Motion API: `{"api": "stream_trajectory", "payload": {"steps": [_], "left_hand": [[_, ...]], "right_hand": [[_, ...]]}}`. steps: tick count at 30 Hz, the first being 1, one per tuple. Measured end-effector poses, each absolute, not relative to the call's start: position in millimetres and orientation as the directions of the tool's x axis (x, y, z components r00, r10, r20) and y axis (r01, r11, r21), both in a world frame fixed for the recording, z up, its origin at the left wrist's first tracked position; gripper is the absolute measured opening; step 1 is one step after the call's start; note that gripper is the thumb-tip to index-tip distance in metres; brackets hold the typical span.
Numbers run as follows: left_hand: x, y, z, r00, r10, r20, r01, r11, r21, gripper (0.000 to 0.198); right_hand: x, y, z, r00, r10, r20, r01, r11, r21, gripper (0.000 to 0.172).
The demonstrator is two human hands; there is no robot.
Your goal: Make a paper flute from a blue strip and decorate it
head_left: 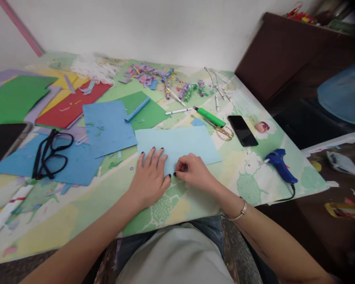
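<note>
A light blue paper sheet (183, 144) lies flat on the patterned table (77, 213) in front of me. My left hand (150, 175) rests open on its near left corner, fingers stretched flat and pressing it down. My right hand (193, 170) is beside it with fingers curled, pinching the sheet's near edge. A silver bangle (239, 213) is on my right wrist.
Black glasses (50, 154) lie on darker blue sheets (108, 126) at left, with green, red and yellow sheets behind. A green marker (210, 116), scissors (223, 132), a black phone (242, 130) and a blue glue gun (281, 165) lie at right. Rolled paper bits litter the far side.
</note>
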State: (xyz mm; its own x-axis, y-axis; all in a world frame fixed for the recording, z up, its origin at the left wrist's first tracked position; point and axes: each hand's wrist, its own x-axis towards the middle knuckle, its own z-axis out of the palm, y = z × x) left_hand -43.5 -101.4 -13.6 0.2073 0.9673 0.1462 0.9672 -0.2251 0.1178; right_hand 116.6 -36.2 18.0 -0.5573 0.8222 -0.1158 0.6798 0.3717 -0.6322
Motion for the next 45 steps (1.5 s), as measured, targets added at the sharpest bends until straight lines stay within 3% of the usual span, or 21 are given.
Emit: {"api": "stream_trajectory", "payload": {"steps": [11, 29, 45], "left_hand": [[-31.5, -98.2, -9.7, 0.003, 0.993, 0.117, 0.990, -0.019, 0.139, 0.061], [-79.0, -118.0, -10.7, 0.002, 1.000, 0.031, 0.984, -0.008, 0.176, 0.056], [-119.2, -122.2, -9.5, 0.173, 0.985, -0.017, 0.936, -0.159, 0.315, 0.050]], "right_hand": [[137.7, -14.4, 19.6, -0.469, 0.857, -0.214, 0.730, 0.240, -0.640, 0.010], [196.9, 12.2, 17.2, -0.398, 0.872, -0.284, 0.743, 0.124, -0.658, 0.006], [249.4, 40.6, 20.6, -0.271, 0.906, -0.324, 0.801, 0.026, -0.598, 0.011]]}}
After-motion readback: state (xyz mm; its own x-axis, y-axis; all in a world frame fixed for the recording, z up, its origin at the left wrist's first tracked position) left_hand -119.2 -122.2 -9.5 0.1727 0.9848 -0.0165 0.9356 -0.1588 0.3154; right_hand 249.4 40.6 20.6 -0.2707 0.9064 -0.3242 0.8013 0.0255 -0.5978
